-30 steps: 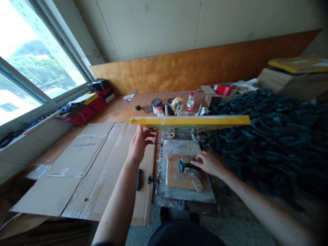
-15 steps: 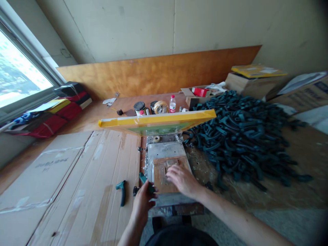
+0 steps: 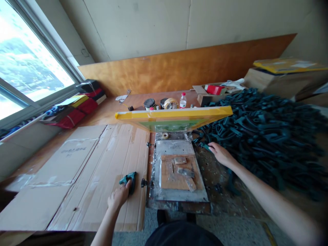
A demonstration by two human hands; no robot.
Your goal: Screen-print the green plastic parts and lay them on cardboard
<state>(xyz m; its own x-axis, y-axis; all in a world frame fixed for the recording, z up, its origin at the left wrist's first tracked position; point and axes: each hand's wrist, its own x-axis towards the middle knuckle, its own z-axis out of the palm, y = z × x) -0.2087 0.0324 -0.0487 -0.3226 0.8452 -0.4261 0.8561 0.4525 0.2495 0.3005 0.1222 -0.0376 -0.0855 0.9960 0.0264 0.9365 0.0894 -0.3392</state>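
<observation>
My left hand (image 3: 120, 195) is over the cardboard, fingers closed on a dark green plastic handle (image 3: 124, 179). Right beside it lies a second green handle (image 3: 132, 184) with a dark curved grip; the two overlap in view. On the far side of the jig, my right hand (image 3: 220, 154) pinches a green handle (image 3: 205, 146) at the near-left edge of a big pile of such handles (image 3: 251, 126). Between my hands sits a wooden block plate (image 3: 167, 181) with several small worn blocks, on a grey metal base (image 3: 159, 194). No handle lies on it.
A yellow-edged screen frame (image 3: 174, 113) is tilted up behind the base. Flattened cardboard (image 3: 84, 174) covers the left of the table. Ink cans (image 3: 149, 103), tape (image 3: 171, 103) and a bottle (image 3: 182, 100) stand behind; boxes (image 3: 276, 82) are at the back right.
My left hand has moved left from the base to the cardboard with a handle. My right hand has left the wooden plate for the pile and grips a handle. The view has swung left.
</observation>
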